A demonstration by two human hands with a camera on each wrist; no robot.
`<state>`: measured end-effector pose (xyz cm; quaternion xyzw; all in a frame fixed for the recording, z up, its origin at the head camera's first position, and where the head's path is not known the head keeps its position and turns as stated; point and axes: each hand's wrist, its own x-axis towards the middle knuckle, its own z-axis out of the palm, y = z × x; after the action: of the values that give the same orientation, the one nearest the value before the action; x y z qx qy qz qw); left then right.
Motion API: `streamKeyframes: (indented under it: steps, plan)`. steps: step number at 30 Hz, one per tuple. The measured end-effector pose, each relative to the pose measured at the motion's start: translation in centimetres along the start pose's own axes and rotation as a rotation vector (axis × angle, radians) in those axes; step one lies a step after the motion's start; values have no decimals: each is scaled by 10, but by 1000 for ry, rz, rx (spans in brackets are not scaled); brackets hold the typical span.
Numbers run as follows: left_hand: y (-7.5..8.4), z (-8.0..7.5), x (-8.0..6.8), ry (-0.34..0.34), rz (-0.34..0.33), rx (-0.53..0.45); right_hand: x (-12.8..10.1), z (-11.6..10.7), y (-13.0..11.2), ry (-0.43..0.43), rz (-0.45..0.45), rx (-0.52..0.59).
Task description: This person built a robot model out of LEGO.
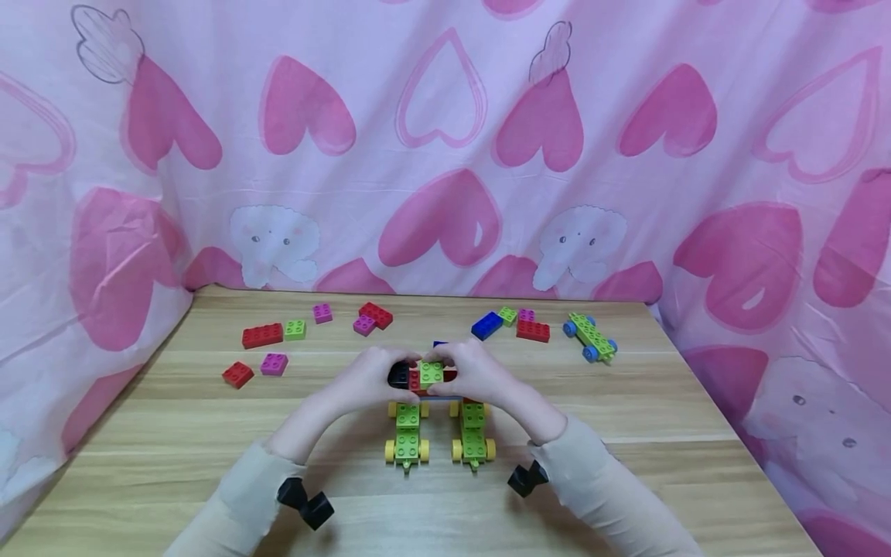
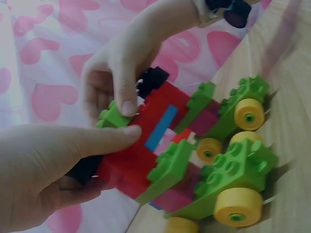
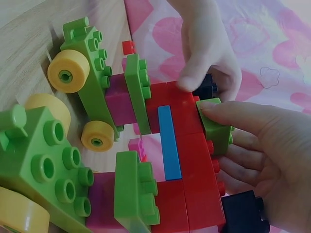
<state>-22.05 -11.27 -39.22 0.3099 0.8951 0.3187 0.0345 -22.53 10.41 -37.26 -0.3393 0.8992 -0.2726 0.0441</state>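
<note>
1. Upper left of the head view, on the wood-grain surface (image 1: 125, 480), lie loose red, magenta and lime-green plastic bricks (image 1: 262, 336), presumably set aside so that the middle has working room.

2. At centre, the left hand (image 1: 376, 373) grips one end of the block-shaped red plastic-brick body (image 3: 199, 179), thumb flat on its face and fingers curled behind, probably to brace it.

3. The assembly fills the centre: the body, with a slim blue strip (image 3: 169, 143) and black studded bricks (image 3: 243, 213) at its ends, bridges two green plastic wheeled bases (image 1: 407, 437) with yellow wheels. Green and magenta bricks (image 3: 120, 99) join them in two columns; the parallel bases seem to act as feet.

4. Just right of centre, the right hand (image 1: 476, 373) pinches a small lime-green studded brick (image 1: 431, 373) at the body's top, seemingly for fine control; whether it is fully seated, I cannot tell.

5. Upper right, a blue oblong brick (image 1: 487, 326) lies near lime-green, magenta and red ones (image 1: 533, 331); farther right stands a green wheeled base with blue wheels (image 1: 590, 338), apart from the assembly.
</note>
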Motion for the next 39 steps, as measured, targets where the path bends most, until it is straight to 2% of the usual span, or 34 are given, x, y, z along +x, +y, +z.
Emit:
streamKeyframes:
  steps: [6, 9, 12, 19, 23, 26, 33, 39]
  plan:
    - [-4, -18, -7, 1, 46, -43, -5, -1, 1, 10, -22, 5]
    - [-8, -29, -10, 25, 64, -37, -8, -3, 3, 33, -5, 9]
    - [-16, -40, -12, 76, 71, -26, -12, -5, 6, 53, 22, 13]
    - [-48, -61, -16, 248, 27, 41, -21, -10, 16, 78, 8, 12]
    - [-71, -69, -19, 342, -21, 97, -25, -11, 22, 79, 26, 6]
    - [-89, -74, -22, 379, -76, 126, -27, -11, 26, 70, 39, -1]
    - [-130, -83, -28, 343, -235, 150, -29, -10, 34, 50, 8, -19]
    - [-154, -88, -28, 275, -312, 154, -28, -7, 35, 25, 32, -16]
